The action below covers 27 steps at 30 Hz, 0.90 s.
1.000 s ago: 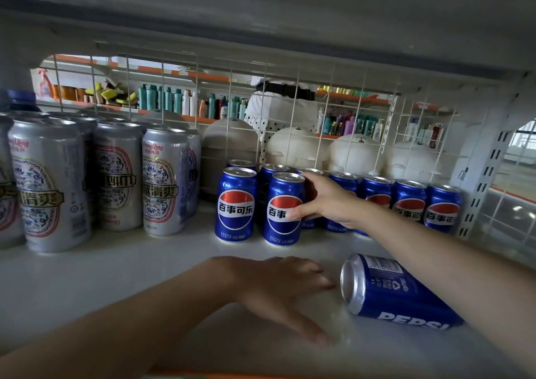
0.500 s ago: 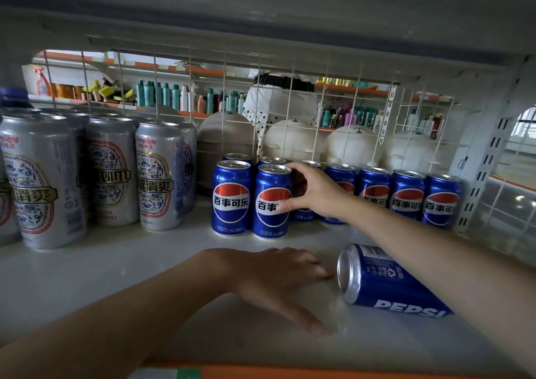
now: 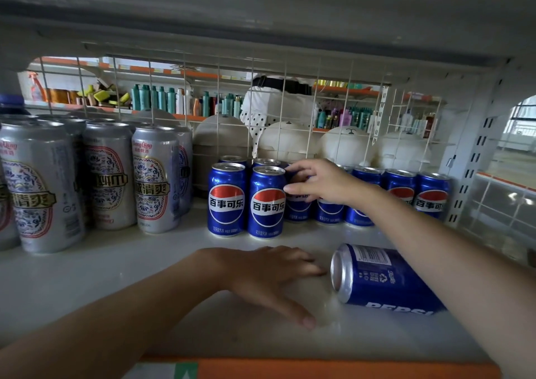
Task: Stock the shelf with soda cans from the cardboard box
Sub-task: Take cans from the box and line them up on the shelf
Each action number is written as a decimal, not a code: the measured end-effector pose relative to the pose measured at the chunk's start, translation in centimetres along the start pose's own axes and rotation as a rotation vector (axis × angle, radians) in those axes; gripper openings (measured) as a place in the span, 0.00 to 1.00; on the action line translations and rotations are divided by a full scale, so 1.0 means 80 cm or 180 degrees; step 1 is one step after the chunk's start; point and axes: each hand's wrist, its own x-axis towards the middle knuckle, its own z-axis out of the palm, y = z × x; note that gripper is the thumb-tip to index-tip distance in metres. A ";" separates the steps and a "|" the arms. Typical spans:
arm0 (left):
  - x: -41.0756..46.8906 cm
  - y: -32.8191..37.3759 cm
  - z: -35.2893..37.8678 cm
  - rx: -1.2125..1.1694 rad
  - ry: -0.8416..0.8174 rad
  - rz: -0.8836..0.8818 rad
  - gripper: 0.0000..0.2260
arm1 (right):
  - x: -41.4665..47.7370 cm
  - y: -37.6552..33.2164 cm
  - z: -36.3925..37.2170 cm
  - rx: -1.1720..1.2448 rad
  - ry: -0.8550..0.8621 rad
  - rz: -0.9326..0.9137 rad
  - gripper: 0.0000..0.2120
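White shelf [image 3: 87, 291] under a low grey ceiling fills my view, and both hands are reaching into it. My right hand [image 3: 322, 182] makes the grip: its fingers curl over the rim of an upright can [image 3: 298, 210] in the back row of blue soda cans [image 3: 400, 187], with the thumb against that can's side, right beside the front pair [image 3: 226, 201]. I read that as grasping the can, though the hand hides most of it. The front pair stands a step forward of the row, labels facing me, their sides touching. The left hand [image 3: 261, 274] lies palm down on the shelf, fingers straight and spread, holding nothing. Its fingertips are just beside the silver top of a lying can [image 3: 377, 280], and I cannot tell whether they touch it. That can rests on its side near the front edge, partly under my right forearm. To the left, well apart from the blue ones, stand taller silver cans [image 3: 153, 181], packed close. A wire grid [image 3: 290, 88] closes the back of the shelf; through it I see pale round pots [image 3: 345, 146], rows of bottles [image 3: 156, 100] on farther shelves and a person's white dotted garment [image 3: 275, 108]. An orange strip [image 3: 319, 368] runs along the shelf's front edge.
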 end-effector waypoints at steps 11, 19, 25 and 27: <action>0.000 0.003 -0.001 0.0013 0.0009 -0.0027 0.35 | -0.162 -0.005 -0.049 -0.0293 -0.0026 -0.0190 0.27; 0.000 0.004 -0.001 0.0005 -0.0022 -0.0049 0.35 | -0.217 0.038 -0.036 -0.1085 -0.0327 0.0026 0.43; -0.001 0.007 -0.002 -0.0017 -0.0023 -0.0016 0.37 | -0.214 0.036 -0.023 -0.1446 -0.0204 -0.0074 0.40; -0.001 0.008 -0.003 0.0045 -0.0034 -0.0018 0.38 | -0.213 0.034 -0.019 -0.1669 -0.0123 -0.0068 0.41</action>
